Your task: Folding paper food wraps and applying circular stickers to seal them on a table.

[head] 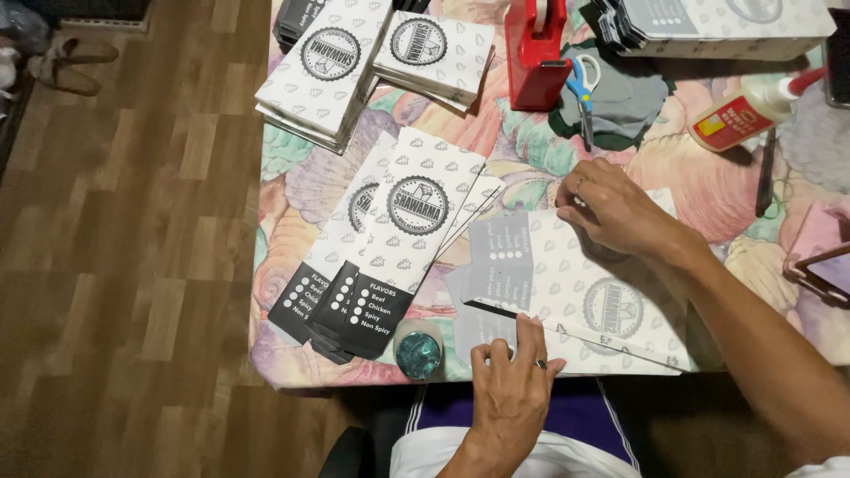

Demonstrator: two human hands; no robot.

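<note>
White patterned paper sleeve (567,283), red tape dispenser (537,53).

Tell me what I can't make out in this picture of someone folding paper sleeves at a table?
All in the head view:
- The flat paper sleeve: its near edge lies under the left hand, its far corner under the right hand.
- The scissors: blades lost against the dark cloth.
- The glue bottle: its tip reaches the right frame edge.
- The fanned sleeves: lower ones covered by the top one.

Brown wood-plank floor (124,265) lies left of the bench (292,177), whose cloth is pastel-patterned; perhaps sandals (66,64) lie beyond.
</note>
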